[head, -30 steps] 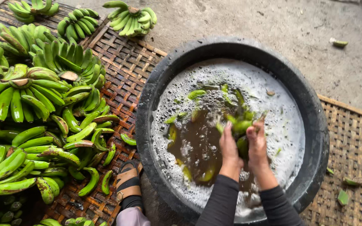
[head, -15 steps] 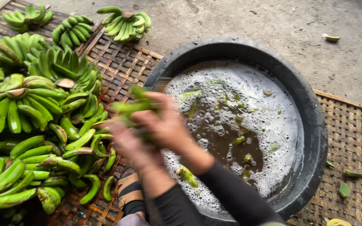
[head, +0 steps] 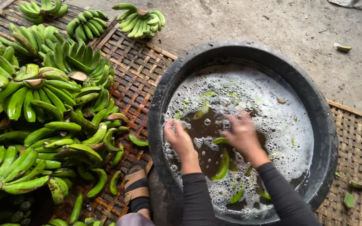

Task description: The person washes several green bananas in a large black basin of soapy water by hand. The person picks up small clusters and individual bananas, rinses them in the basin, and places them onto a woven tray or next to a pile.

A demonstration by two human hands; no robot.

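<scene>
Banana [head: 224, 164] floats in our basin [head: 164, 96], long axis near-to-far, just near of our right hand [head: 244, 134]; left hand [head: 180, 140] farther left. Both hands' fingers loosely spread, gripping nothing.

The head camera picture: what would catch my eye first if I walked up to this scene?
Probably the big black basin of foamy brown water at centre right, where the left hand and right hand dip among floating green bananas. Next, the large heap of green banana bunches piled on the woven mat to the left, with a sandalled foot beside the basin.
</scene>
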